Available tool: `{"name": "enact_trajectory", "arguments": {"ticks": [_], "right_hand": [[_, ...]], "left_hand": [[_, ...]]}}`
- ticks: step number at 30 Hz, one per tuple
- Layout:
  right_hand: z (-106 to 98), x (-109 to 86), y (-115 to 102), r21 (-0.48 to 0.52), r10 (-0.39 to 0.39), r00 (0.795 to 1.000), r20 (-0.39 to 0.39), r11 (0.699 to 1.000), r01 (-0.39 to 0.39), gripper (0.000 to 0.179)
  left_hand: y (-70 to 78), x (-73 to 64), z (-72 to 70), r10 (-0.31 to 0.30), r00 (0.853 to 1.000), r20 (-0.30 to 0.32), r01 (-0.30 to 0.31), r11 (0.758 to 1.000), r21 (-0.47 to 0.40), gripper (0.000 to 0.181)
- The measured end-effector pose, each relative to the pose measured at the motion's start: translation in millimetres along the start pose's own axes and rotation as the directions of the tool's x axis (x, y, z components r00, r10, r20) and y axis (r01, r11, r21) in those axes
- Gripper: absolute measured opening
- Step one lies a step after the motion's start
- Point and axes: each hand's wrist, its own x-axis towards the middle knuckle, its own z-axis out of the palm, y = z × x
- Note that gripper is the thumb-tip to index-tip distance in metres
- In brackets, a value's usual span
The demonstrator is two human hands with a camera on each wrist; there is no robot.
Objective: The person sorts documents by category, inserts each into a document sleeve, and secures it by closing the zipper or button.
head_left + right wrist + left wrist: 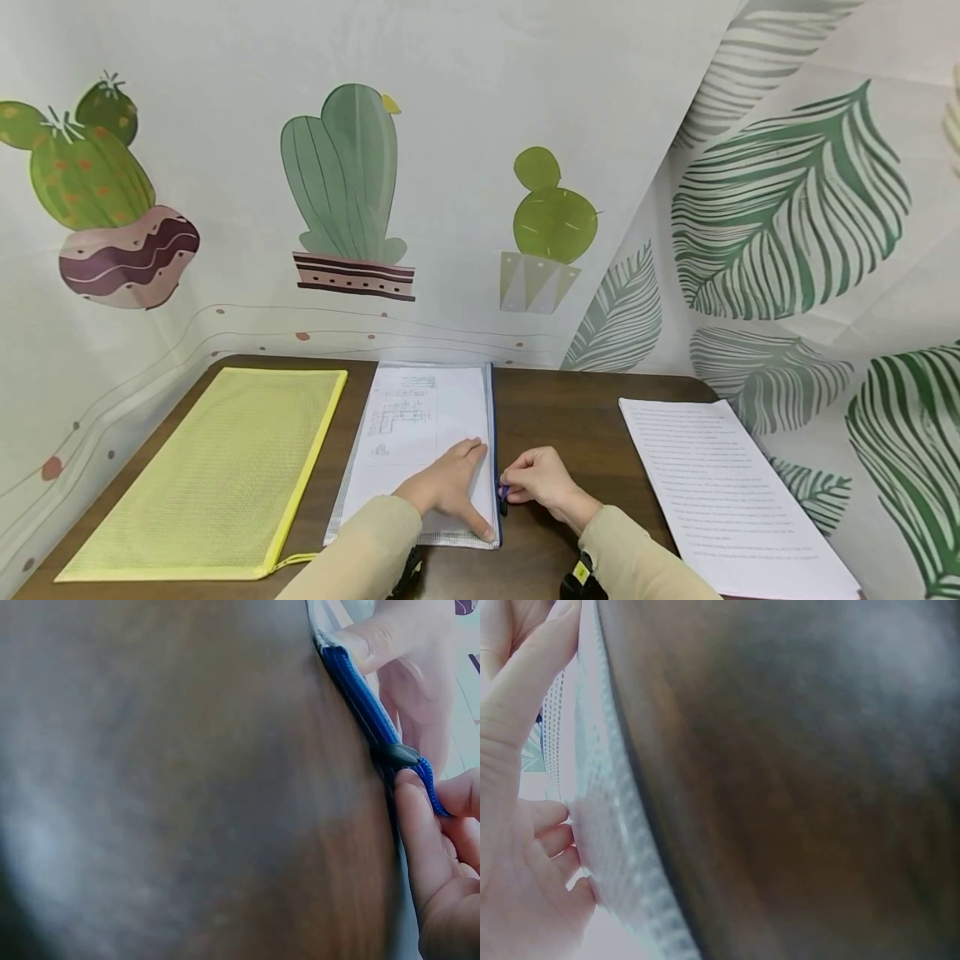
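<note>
A clear mesh zipper pouch (420, 417) with a blue zipper edge lies on the desk, a printed drawing sheet (401, 412) showing inside it. My left hand (453, 483) rests on the pouch with fingers spread, the thumb near its lower right corner. At the pouch's right edge my right hand (547, 483) pinches the blue cord of the zipper pull (431, 787) between thumb and forefinger. In the right wrist view the dark slider (395, 755) sits on the blue zipper (360, 694), part way along it.
A yellow mesh zipper pouch (217, 475) with a cord loop lies on the left of the brown desk (570, 408). A stack of printed paper (727, 492) lies on the right. Behind the desk hangs a cloth (465, 167) printed with cacti and leaves.
</note>
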Motion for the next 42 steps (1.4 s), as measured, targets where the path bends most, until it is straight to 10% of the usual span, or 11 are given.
{"name": "enact_trajectory", "arguments": {"ticks": [42], "right_hand": [[-1.4,23.2,-6.2,-0.03,-0.011,0.999,-0.051,1.0,0.009,0.013]], "left_hand": [[2.0,2.1,-0.7,-0.034,0.999,0.028,0.033,0.999,0.004,0.131]]}}
